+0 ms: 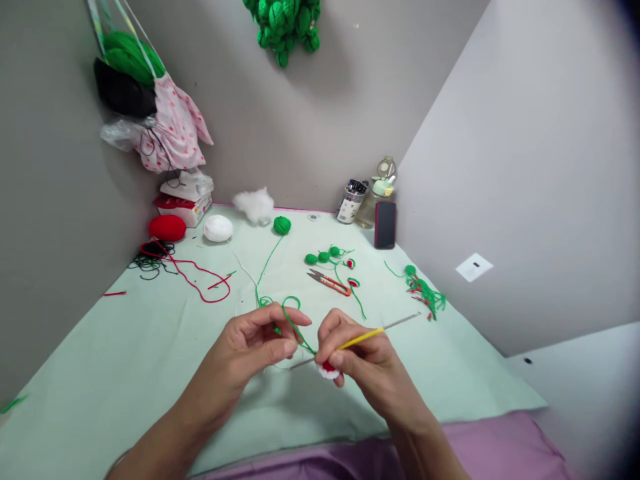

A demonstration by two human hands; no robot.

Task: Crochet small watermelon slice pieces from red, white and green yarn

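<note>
My right hand is closed around a double-ended crochet hook with a yellow grip. Its thumb and fingers also pinch a small red and white crocheted piece, partly hidden by the fingertips. From that piece a green yarn strand runs to my left hand, making a loose loop above the index finger. The left fingers are curled with the yarn threaded among them, thumb and index tip apart. The hook's left metal tip points toward the left thumb. A green yarn ball at the back feeds a strand down to the left hand.
Orange-handled thread snips lie beyond the hands, beside small green crocheted pieces. A red yarn ball, white yarn ball and white stuffing sit at the back. A phone leans near a bottle. Yarn scraps lie right.
</note>
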